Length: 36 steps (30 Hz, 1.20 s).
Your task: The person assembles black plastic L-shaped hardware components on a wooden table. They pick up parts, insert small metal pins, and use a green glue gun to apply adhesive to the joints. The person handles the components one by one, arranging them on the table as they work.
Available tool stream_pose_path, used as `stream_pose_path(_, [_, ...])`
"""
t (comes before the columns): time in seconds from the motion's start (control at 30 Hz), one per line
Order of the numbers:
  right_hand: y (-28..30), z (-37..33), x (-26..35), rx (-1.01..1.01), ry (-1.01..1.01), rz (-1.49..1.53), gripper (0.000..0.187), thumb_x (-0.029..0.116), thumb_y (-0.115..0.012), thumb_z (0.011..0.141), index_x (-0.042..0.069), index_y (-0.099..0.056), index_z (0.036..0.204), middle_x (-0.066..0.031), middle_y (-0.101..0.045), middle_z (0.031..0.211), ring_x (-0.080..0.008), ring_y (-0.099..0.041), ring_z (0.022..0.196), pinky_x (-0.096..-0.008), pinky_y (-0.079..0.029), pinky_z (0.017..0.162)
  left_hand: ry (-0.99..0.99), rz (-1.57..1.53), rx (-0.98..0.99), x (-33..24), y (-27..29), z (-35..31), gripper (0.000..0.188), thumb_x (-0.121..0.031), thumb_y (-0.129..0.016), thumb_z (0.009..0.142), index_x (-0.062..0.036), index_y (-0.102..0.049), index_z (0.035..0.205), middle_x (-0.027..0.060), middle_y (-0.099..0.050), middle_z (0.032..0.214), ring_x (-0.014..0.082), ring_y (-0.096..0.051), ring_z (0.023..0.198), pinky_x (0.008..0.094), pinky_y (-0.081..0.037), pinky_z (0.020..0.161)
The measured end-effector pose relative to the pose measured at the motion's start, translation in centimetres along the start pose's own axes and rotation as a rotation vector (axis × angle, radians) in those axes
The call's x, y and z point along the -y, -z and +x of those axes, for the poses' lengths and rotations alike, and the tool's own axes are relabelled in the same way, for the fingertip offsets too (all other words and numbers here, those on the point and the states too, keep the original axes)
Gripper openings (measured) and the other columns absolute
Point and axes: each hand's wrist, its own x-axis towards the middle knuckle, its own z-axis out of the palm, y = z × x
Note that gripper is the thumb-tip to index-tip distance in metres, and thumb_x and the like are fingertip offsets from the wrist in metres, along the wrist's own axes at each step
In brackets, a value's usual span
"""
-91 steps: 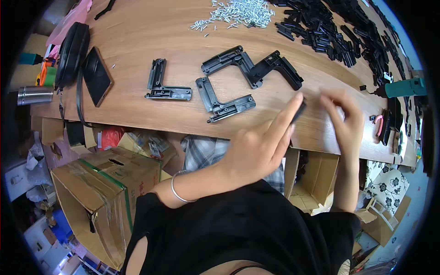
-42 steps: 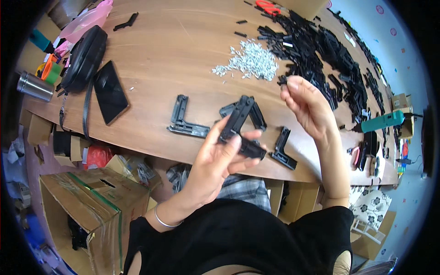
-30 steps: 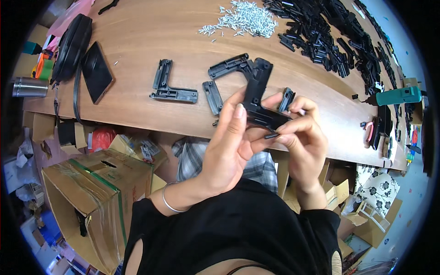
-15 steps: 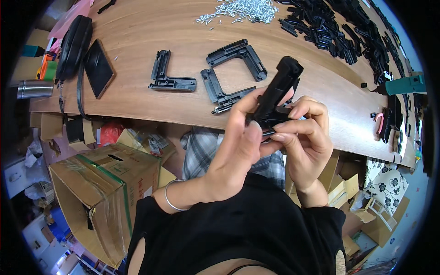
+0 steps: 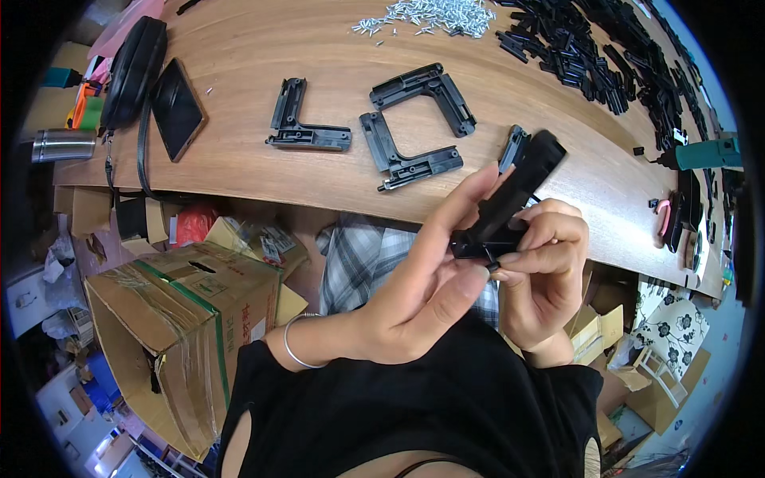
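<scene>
My left hand (image 5: 426,299) is wrapped loosely round a black L-shaped plastic housing (image 5: 518,187), which is tilted up to the right above my lap. The fingertips of my right hand (image 5: 550,275) press together at the housing's lower end, pinching a small dark piece (image 5: 492,264) that is too small to name. On the table beyond lie similar housing halves: one at left (image 5: 307,137), one at the back (image 5: 422,88) and one in front of it (image 5: 410,163). Partly hidden behind the held housing, another dark housing piece (image 5: 515,146) rests on the table.
A pile of silver screws (image 5: 458,16) lies at the back, with heaps of black plastic parts (image 5: 574,60) to its right. A teal electric screwdriver (image 5: 705,153) and pink-handled pliers (image 5: 663,215) are at right. Phone (image 5: 177,110), black case (image 5: 135,72) and cardboard box (image 5: 183,295) are at left.
Both hands and the housing have shifted slightly right and down, and the housing leans further right. My left thumb has moved toward the small piece. The table scene has shifted slightly.
</scene>
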Motion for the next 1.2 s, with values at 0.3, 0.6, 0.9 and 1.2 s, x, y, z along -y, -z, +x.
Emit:
stream_pose_path(0.3, [-0.3, -0.2, 0.5, -0.041, -0.037, -0.074, 0.016, 0.000, -0.070, 0.070, 0.004, -0.058, 0.081, -0.0085, -0.050, 0.085, -0.0205, -0.050, 0.077, -0.0301, -0.042, 0.069, 0.043, 0.109, 0.013, 0.1, 0.3, 0.1, 0.069, -0.017, -0.041, 0.094, -0.0041, 0.006, 0.142, 0.0256, -0.006, 0.147, 0.0304, -0.028, 0.132, 0.0392, -0.035, 0.102])
stream_pose_path(0.6, [0.2, 0.2, 0.6, 0.017, 0.008, -0.087, 0.017, -0.002, -0.070, 0.069, 0.004, -0.058, 0.080, -0.0088, -0.050, 0.082, -0.0188, -0.050, 0.075, -0.0273, -0.041, 0.064, -0.025, 0.168, 0.064, 0.2, 0.2, -0.1, 0.062, -0.009, -0.036, 0.094, 0.0063, 0.002, 0.141, 0.0222, -0.014, 0.146, 0.0258, -0.028, 0.131, 0.0349, -0.030, 0.103])
stream_pose_path(0.9, [1.1, -0.1, 1.3, 0.079, -0.075, -0.099, 0.023, -0.002, -0.072, 0.067, 0.003, -0.057, 0.083, -0.0106, -0.048, 0.091, -0.0181, -0.050, 0.076, -0.0267, -0.041, 0.066, -0.005, 0.460, 0.047, -0.1, 0.2, 0.3, 0.050, -0.003, -0.031, 0.092, 0.0081, -0.016, 0.139, 0.0237, -0.029, 0.140, 0.0291, -0.038, 0.126, 0.0332, -0.032, 0.101])
stream_pose_path(1.2, [3.2, 0.1, 0.8, 0.116, -1.187, 1.161, 0.045, 0.016, -0.066, 0.080, 0.001, -0.046, 0.119, -0.0073, -0.055, 0.105, -0.0143, -0.053, 0.099, -0.0288, -0.043, 0.088, -0.138, 0.556, 0.165, -1.2, 1.2, 1.3, 0.043, -0.014, -0.034, 0.095, 0.0126, -0.033, 0.128, 0.0359, -0.019, 0.141, 0.0346, -0.035, 0.128, 0.0343, -0.032, 0.101])
